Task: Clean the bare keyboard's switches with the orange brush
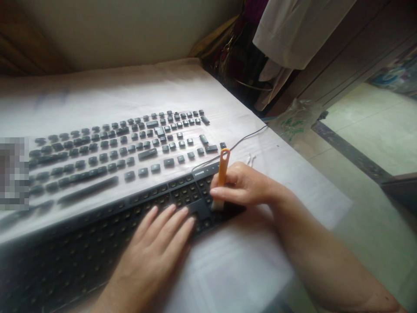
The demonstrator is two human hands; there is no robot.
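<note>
A black keyboard base (124, 217) with its keycaps off lies across the front of the table. My left hand (159, 243) rests flat on it, fingers stretched out. Near the base's right end, my right hand (239, 184) grips a brush (223, 167) with an orange handle, held nearly upright. Its pale bristles touch the key sockets; part of the tip is hard to make out. Beyond the base, loose black keycaps (151, 153) are laid out in rows on the white cloth.
A thin black cable (243, 140) runs from the keyboard over the table's right edge. Small white cotton swabs (251, 160) lie beyond my right hand. A clear plastic bag (295, 119) sits past that edge, and white clothing (298, 32) hangs behind.
</note>
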